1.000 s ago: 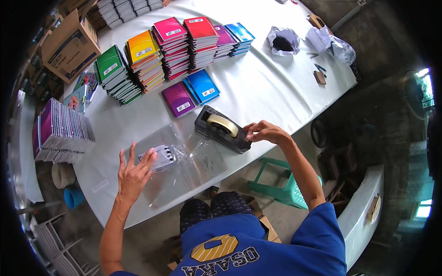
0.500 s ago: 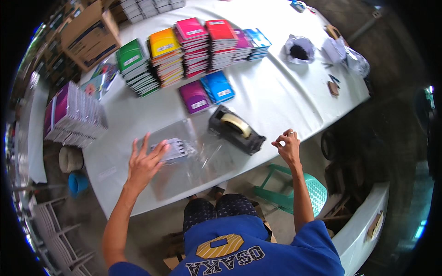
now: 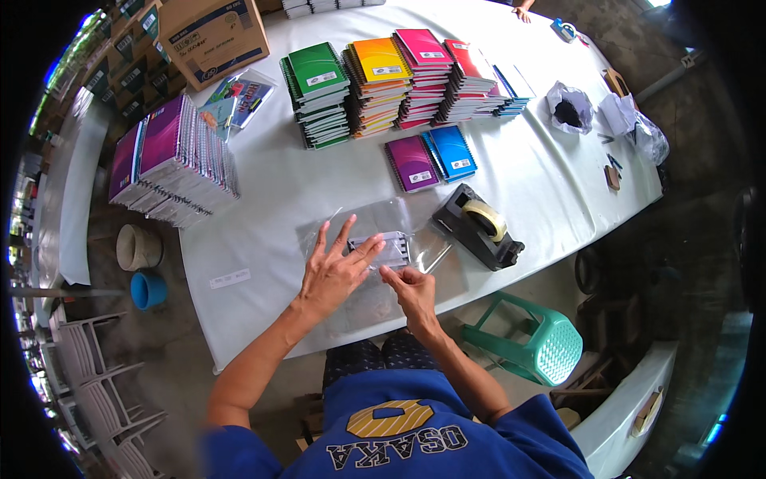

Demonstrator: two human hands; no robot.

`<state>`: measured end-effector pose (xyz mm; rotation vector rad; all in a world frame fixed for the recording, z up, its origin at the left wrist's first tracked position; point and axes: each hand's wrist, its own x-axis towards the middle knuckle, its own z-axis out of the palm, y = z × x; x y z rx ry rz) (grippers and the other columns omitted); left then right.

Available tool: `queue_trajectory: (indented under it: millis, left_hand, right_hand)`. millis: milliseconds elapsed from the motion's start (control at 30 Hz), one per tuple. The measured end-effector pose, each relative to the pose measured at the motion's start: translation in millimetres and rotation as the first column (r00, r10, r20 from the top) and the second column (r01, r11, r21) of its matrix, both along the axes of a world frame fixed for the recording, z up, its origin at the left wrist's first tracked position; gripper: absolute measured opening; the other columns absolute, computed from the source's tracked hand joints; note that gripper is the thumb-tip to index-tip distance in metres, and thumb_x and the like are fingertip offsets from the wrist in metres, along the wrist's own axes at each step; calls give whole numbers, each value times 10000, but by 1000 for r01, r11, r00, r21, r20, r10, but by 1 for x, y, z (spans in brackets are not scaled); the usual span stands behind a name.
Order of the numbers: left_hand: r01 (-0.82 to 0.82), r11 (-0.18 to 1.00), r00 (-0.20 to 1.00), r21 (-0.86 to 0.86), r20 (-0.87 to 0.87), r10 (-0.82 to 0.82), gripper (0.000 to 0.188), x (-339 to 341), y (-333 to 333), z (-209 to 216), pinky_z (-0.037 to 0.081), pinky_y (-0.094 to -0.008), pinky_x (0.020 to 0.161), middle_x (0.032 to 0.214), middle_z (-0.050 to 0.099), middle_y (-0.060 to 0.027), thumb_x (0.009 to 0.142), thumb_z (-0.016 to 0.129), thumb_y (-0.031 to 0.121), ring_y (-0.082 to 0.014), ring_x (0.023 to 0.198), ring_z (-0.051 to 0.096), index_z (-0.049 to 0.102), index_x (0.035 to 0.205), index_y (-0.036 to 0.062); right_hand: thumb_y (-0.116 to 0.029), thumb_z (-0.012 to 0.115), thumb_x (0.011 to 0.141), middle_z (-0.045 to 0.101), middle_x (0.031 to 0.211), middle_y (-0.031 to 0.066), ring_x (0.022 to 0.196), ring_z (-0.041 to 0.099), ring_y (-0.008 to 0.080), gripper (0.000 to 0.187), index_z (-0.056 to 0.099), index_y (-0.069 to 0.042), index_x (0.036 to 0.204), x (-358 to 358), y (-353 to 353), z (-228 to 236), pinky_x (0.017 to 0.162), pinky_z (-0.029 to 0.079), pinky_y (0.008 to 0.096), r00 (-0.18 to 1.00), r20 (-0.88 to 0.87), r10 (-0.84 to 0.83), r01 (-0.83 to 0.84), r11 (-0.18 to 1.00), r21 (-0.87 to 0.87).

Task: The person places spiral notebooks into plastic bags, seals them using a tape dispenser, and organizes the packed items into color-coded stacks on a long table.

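My left hand (image 3: 333, 273) lies with its fingers spread over a small stack of white printed labels (image 3: 392, 250) in clear plastic. Its fingertips touch the plastic. Close beside it, at the stack's near edge, my right hand (image 3: 415, 295) is closed in a pinch. What sits between thumb and fingers is too small to make out. Under both hands, clear plastic sheets (image 3: 351, 317) are spread on the white-covered table (image 3: 263, 307). A black tape dispenser (image 3: 456, 223) with a yellowish roll stands to the right of the hands.
One purple notebook (image 3: 412, 165) and one blue notebook (image 3: 451, 153) lie beyond the dispenser. Behind them stand colored notebook stacks (image 3: 383, 62). Purple notebooks (image 3: 163, 148) are piled at left, near a cardboard box (image 3: 215, 44). A green stool (image 3: 554, 351) stands below the table's right edge.
My right hand has come left from beside the tape dispenser to the label stack, still pinched. My left hand stays spread on the stack. The whole view has shifted.
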<state>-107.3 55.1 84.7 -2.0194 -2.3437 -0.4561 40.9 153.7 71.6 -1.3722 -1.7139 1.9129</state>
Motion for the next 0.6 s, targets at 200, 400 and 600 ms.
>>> queue_trajectory:
  millis: [200,400,600]
  left_hand:
    - [44,998,997,-55,-57,-47,557,-11,5,8,258,-581,1106,1410,490,39,808,711,301,-335,1375,339,557,1335,208]
    - [79,965,666,-251,733,136,641,-31,41,-7,237,-520,1137,1502,366,-113,857,659,419,-392,1435,167,460,1410,162]
    - [124,992,757,-20,649,-82,994,-46,27,-30,336,-502,1092,1563,204,-148,728,746,535,-459,1355,310,245,1502,162]
  right_hand:
    - [-264,741,855,494,573,-57,541,386,25,323,657,18,720,-2,-12,-25,454,270,228,983,-136,-124,143,981,133]
    - [-258,735,854,530,525,19,454,432,96,334,623,12,693,-5,-14,-44,435,334,298,984,-151,-96,146,918,369]
    - [-59,666,847,626,753,178,639,611,324,65,634,-16,811,25,16,-44,580,456,421,960,248,-129,-116,625,772]
